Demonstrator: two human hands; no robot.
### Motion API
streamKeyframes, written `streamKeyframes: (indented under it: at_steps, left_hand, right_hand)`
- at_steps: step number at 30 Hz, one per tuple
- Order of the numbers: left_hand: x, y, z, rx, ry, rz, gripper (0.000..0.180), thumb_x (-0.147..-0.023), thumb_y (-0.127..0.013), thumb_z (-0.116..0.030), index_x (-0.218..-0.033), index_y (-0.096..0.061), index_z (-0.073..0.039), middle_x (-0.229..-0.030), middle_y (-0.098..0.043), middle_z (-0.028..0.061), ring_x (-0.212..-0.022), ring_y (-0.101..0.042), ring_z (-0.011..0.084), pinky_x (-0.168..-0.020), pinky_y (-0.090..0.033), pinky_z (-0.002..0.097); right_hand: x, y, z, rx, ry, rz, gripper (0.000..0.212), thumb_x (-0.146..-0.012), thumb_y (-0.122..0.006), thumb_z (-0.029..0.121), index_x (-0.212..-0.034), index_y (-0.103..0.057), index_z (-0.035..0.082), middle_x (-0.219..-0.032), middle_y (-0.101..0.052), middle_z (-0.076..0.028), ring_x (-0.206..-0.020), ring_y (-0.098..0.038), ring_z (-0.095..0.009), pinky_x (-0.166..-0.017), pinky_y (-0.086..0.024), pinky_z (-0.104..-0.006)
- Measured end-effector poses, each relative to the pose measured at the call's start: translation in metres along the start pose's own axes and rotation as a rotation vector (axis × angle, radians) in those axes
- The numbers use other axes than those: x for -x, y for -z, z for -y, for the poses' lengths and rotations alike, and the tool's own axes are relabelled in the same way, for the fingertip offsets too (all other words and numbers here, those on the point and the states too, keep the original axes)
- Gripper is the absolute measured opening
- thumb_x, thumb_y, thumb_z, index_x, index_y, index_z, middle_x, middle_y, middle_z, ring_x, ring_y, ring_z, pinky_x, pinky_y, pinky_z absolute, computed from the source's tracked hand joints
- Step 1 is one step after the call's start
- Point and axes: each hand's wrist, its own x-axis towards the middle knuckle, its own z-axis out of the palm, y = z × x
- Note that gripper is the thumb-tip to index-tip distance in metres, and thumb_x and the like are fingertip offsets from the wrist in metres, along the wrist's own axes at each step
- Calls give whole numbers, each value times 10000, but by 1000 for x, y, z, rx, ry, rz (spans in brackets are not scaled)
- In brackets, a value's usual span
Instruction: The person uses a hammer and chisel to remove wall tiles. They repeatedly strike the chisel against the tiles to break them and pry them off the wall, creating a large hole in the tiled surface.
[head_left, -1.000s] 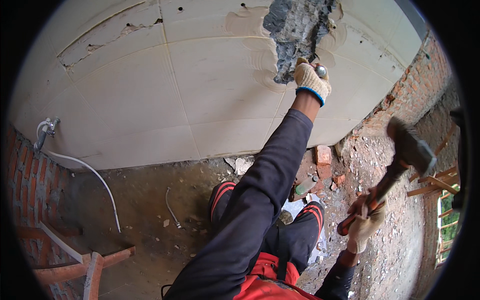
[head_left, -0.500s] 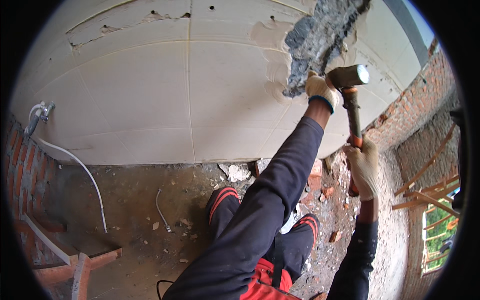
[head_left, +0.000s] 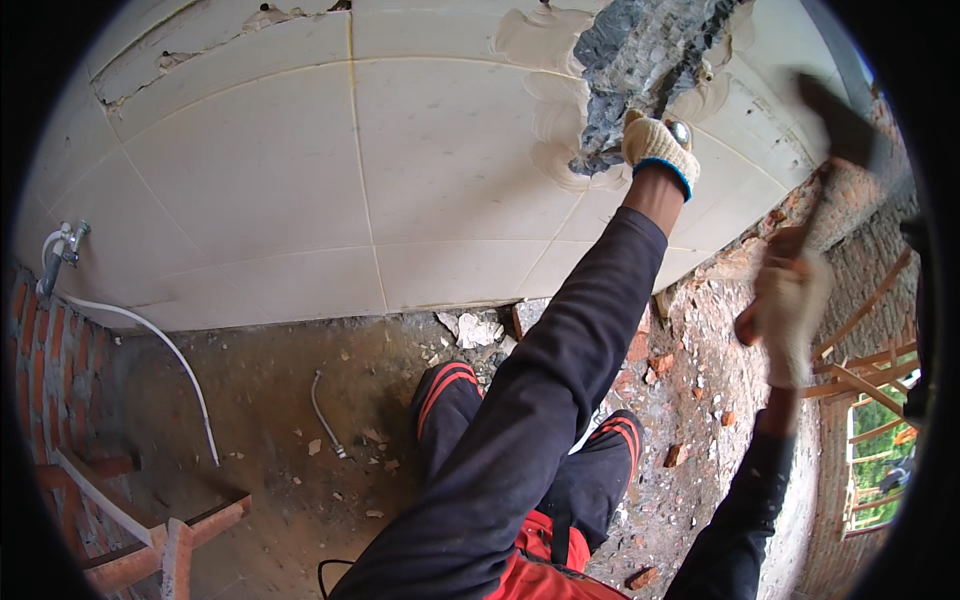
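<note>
Left hand (head_left: 660,148), in a knitted glove with blue cuff, closed round a metal rod, probably a chisel (head_left: 681,133). Only its rounded end shows clearly; cannot tell whether the tip bears on anything. Hand sits at the lower end of a rough grey patch (head_left: 640,75), near the top edge of the view, where the facing of the tiled wall (head_left: 260,180) is broken away.

Right hand (head_left: 792,315), also gloved, clamped on the handle of a hammer (head_left: 840,125). Hammer is up and out to the right, beyond the wall's right edge, head well apart from the chisel. Both blurred.

Risks, as judged: a stroke slightly off line could glance off the small chisel end onto the left hand's knuckles or wrist, which lie right beside it. A loose knit glove could let the handle slip. A badly angled chisel could skid and crack sound tile at the patch's edge. Chips could fly toward the bare left wrist.

Floor (head_left: 230,390): pale shards (head_left: 472,328) along the wall's lower edge, brick chunk (head_left: 675,455) to the right of the knees. Loose pieces like these could turn underfoot on a shift of stance.
</note>
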Motion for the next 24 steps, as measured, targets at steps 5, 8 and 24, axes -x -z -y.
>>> streamKeyframes:
  at_steps: [5, 8, 24]
  left_hand:
    - [-5, 2, -9, -30, 78, 212, 243, -865, -527, -288, -1071, -526, -159, -962, -606, 29, -850, -566, 156, -719, -480, 301]
    - [-14, 4, 2, -1, -33, 60, 244, -821, -612, -303, -1026, -542, -192, -911, -599, 24, -775, -566, 167, -663, -497, 322]
    - [-18, 11, 11, -156, 34, 395, 456, -943, -208, -293, -1288, -428, -93, -1312, -484, 55, -1152, -489, 142, -966, -383, 277]
  right_hand:
    - [33, -28, -60, -505, -367, 239, 63, -777, -467, 62, -804, -499, 14, -585, -472, 1, -434, -422, -69, -387, -344, -215]
    - [30, 13, -43, -566, -213, 30, 197, -800, -424, 135, -916, -494, -9, -605, -452, 6, -437, -398, -63, -398, -342, -206]
    - [18, -21, -47, -384, -317, 288, 53, -774, -516, 68, -815, -519, 35, -570, -459, 15, -437, -419, -57, -403, -345, -207]
